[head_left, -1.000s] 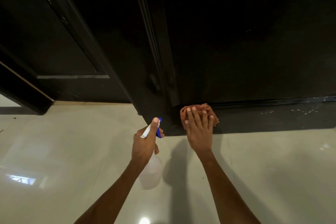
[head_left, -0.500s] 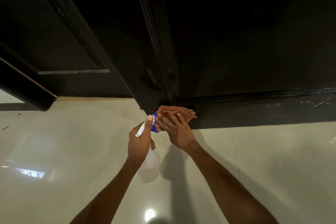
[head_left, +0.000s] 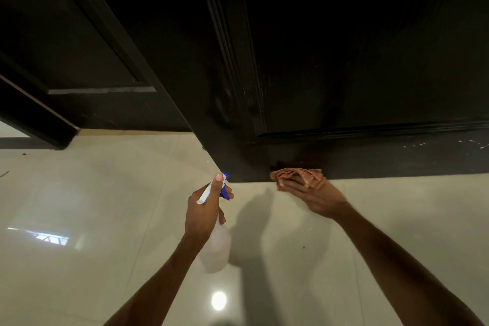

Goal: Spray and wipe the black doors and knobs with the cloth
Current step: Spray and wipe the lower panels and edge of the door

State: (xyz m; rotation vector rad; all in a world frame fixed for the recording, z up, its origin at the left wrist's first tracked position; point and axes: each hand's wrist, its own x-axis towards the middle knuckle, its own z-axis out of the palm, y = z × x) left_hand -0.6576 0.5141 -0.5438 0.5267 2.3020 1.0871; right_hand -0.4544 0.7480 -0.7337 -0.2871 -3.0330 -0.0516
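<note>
Since half a second ago the cloth (head_left: pixel 299 178) has slid rightward along the foot of the door, away from the corner where it was nearly touching the spray bottle (head_left: pixel 215 243), and I read that as one wiping stroke running out along the bottom rail. From the head camera, my only view, I see the right hand (head_left: pixel 315 197) laid over the folded orange cloth with its fingers (head_left: pixel 291 186) fairly straight, pressing it against the lowest strip of the black door (head_left: pixel 357 61) right where it meets the floor (head_left: pixel 105 219); whether the thumb hooks under the cloth I cannot tell. The left hand (head_left: pixel 203 209) has its fingers wrapped round the neck of the bottle, one finger lying up along the white and blue trigger head, nozzle aimed at the door's corner and the bottle hanging clear of the tiles. A second black door (head_left: pixel 87 47) stands open to the left, well apart from both hands. I judge the bottom edge to be the part in hand, with pale specks on the rail (head_left: pixel 449 144) farther right not yet reached. Room to the right along the rail is open and the floor below is bare and glossy; the tight spots are the door's corner beside the bottle and the raised moulding (head_left: pixel 370 128) just above the cloth. No knob shows here.
</note>
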